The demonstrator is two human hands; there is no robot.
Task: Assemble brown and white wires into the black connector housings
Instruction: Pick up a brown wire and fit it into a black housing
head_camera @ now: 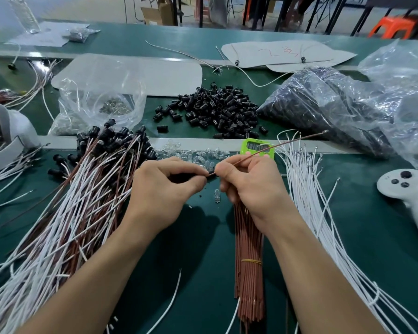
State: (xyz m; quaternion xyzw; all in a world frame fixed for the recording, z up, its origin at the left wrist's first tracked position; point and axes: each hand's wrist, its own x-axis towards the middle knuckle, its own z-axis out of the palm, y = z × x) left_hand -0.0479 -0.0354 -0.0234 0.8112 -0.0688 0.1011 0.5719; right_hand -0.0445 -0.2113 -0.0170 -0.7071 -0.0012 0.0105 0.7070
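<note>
Near the middle of the green worktop [203, 249], the left hand [162, 189] pinches a black connector housing [210, 174] between thumb and fingertips, while the right hand [249, 182] is closed on a single brown wire [287, 144] whose free end rises far and right. Housing and wire tip meet between the two hands. The wire looks light, thin and springy, likely to buckle if pushed from far back, so a grip close to the entering end suits it; the small, hard housing could slip, so hold it by its sides.
</note>
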